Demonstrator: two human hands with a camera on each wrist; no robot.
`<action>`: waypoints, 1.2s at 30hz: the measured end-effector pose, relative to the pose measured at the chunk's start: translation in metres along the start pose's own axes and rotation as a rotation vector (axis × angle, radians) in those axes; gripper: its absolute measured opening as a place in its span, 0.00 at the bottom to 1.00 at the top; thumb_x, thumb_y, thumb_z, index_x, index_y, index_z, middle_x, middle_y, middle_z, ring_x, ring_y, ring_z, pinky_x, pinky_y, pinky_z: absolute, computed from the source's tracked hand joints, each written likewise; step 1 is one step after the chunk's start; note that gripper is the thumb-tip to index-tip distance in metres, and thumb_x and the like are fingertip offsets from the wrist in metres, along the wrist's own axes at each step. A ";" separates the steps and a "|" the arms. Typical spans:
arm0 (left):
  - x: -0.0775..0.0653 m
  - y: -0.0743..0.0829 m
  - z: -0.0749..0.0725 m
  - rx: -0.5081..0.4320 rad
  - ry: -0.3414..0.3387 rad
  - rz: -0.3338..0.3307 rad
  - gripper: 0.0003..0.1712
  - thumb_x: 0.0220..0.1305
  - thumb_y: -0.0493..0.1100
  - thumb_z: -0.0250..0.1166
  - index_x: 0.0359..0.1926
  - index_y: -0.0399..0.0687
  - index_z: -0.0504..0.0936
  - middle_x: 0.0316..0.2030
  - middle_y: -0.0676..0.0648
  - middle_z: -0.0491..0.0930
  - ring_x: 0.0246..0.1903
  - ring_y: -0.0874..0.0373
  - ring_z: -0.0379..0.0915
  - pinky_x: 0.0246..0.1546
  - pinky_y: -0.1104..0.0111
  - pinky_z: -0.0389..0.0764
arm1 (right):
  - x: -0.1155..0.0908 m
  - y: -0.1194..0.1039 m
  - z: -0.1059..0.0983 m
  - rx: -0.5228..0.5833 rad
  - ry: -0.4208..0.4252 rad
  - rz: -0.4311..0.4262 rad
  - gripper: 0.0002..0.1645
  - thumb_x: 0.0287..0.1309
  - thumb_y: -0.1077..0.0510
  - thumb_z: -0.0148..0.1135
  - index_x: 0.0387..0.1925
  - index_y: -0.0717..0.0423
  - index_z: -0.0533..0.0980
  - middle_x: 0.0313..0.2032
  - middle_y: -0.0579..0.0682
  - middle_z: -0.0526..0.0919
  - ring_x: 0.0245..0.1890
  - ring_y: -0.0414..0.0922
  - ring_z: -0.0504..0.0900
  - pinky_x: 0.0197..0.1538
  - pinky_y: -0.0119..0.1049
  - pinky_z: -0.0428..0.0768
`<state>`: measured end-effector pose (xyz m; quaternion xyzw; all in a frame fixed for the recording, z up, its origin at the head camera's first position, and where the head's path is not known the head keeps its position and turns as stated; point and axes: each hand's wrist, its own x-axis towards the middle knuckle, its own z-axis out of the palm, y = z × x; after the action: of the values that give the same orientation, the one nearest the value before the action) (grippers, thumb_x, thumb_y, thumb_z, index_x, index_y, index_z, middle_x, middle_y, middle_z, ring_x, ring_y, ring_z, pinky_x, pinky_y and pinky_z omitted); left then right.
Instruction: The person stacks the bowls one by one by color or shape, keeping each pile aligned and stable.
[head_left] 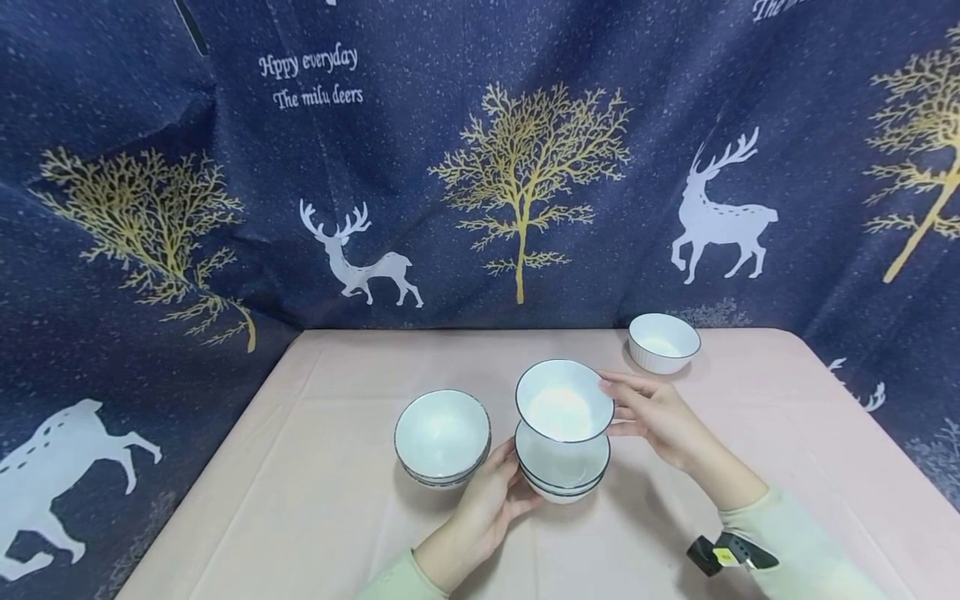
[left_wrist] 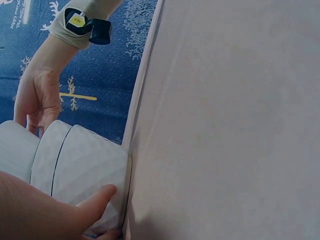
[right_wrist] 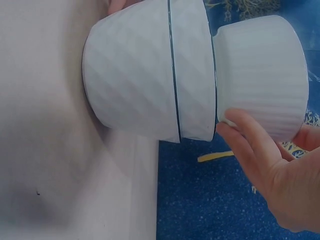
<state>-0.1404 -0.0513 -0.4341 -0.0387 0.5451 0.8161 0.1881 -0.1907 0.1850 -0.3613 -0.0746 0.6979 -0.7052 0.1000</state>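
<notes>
A white ribbed bowl (head_left: 564, 402) with a dark rim is held by my right hand (head_left: 652, 417), its thumb and fingers at the bowl's right side. Directly below is a stack of two white bowls (head_left: 562, 467) with a diamond-textured outside, standing on the table. In the right wrist view the base of the ribbed bowl (right_wrist: 262, 75) is at the mouth of the top stacked bowl (right_wrist: 195, 70); whether it bears on it I cannot tell. My left hand (head_left: 491, 500) grips the stack low on its left side, thumb (left_wrist: 102, 200) against the lower bowl.
Left of my left hand stands another stack of bowls (head_left: 442, 433) with patterned outsides. A single ribbed white bowl (head_left: 663, 342) sits at the table's back right. The table wears a pale pink cloth (head_left: 315, 500); a dark blue printed curtain (head_left: 465, 267) hangs behind it.
</notes>
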 end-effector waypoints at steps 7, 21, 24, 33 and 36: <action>-0.001 0.001 0.000 0.007 -0.008 0.003 0.31 0.76 0.44 0.40 0.74 0.39 0.47 0.72 0.32 0.47 0.70 0.35 0.45 0.59 0.42 0.71 | -0.001 0.002 0.002 -0.016 -0.009 -0.001 0.33 0.68 0.57 0.54 0.65 0.76 0.59 0.55 0.59 0.77 0.40 0.41 0.85 0.42 0.41 0.86; 0.000 -0.001 0.002 0.004 0.025 0.012 0.31 0.76 0.43 0.42 0.74 0.39 0.47 0.72 0.31 0.47 0.70 0.35 0.44 0.58 0.41 0.71 | -0.003 0.007 0.005 -0.069 -0.024 0.011 0.31 0.68 0.57 0.54 0.64 0.74 0.63 0.58 0.66 0.73 0.40 0.41 0.85 0.42 0.40 0.86; 0.000 -0.001 0.003 0.005 0.024 0.011 0.32 0.75 0.42 0.42 0.74 0.39 0.46 0.72 0.32 0.46 0.70 0.35 0.44 0.58 0.42 0.71 | -0.004 0.007 0.006 -0.072 -0.034 0.001 0.30 0.68 0.58 0.54 0.63 0.76 0.63 0.56 0.65 0.76 0.39 0.42 0.85 0.42 0.40 0.86; -0.001 0.001 0.003 0.016 0.027 -0.004 0.31 0.75 0.43 0.41 0.74 0.39 0.48 0.72 0.32 0.47 0.70 0.36 0.47 0.57 0.46 0.75 | -0.004 0.010 0.007 -0.115 -0.055 -0.019 0.28 0.67 0.59 0.56 0.61 0.76 0.66 0.54 0.63 0.78 0.40 0.39 0.84 0.43 0.39 0.86; -0.002 0.001 0.002 0.018 0.025 -0.006 0.31 0.76 0.43 0.41 0.74 0.38 0.48 0.71 0.32 0.48 0.69 0.36 0.48 0.56 0.47 0.75 | -0.003 0.011 0.008 -0.138 -0.061 -0.029 0.28 0.66 0.59 0.57 0.60 0.75 0.68 0.54 0.65 0.78 0.41 0.39 0.84 0.43 0.40 0.86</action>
<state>-0.1389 -0.0498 -0.4319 -0.0489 0.5547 0.8099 0.1842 -0.1851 0.1780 -0.3721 -0.1128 0.7403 -0.6544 0.1053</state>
